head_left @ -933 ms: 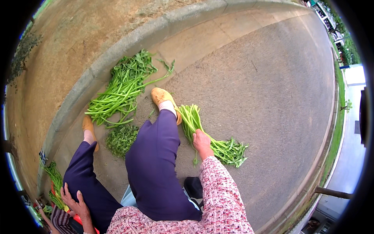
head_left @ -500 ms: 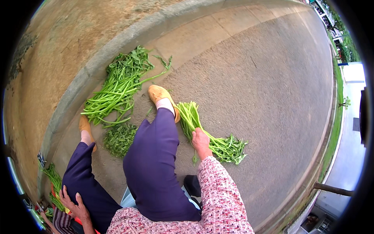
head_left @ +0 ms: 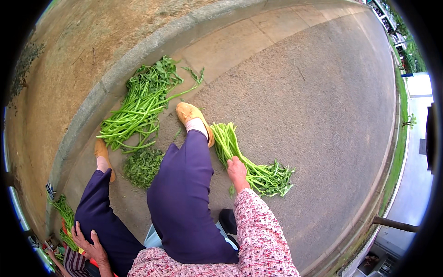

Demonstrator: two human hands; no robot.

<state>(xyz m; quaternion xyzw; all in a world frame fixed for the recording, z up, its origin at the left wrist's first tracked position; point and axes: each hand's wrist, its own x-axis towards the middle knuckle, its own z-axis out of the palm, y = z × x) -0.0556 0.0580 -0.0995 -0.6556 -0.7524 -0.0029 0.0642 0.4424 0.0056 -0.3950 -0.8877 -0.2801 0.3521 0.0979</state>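
Observation:
My right hand [head_left: 237, 171] reaches down to the ground on the right, its fingers wrapped round the middle of a bunch of long-stemmed leafy greens [head_left: 224, 138]. The pale stem ends lie toward my yellow-brown shoe [head_left: 190, 112]; the leaves spread out to the right of the hand. My left hand [head_left: 94, 247] rests on my dark trouser leg [head_left: 104, 217] with its fingers apart, holding nothing. Between my feet and beyond them lies a large loose pile of the same greens [head_left: 138, 108]. Nearer to me is a small heap of torn leaves [head_left: 142, 167].
A concrete kerb [head_left: 99, 87] curves along the left, with bare soil [head_left: 106, 41] past it. More greens [head_left: 64, 210] lie at the lower left, near a striped garment [head_left: 76, 261]. Grey pavement [head_left: 318, 101] stretches off to the right. Under me shows part of a light-blue seat [head_left: 152, 237].
Almost nothing differs. My right hand sits very slightly nearer to me on the bunch, and the whole view has shifted a touch. The left hand stays on the leg.

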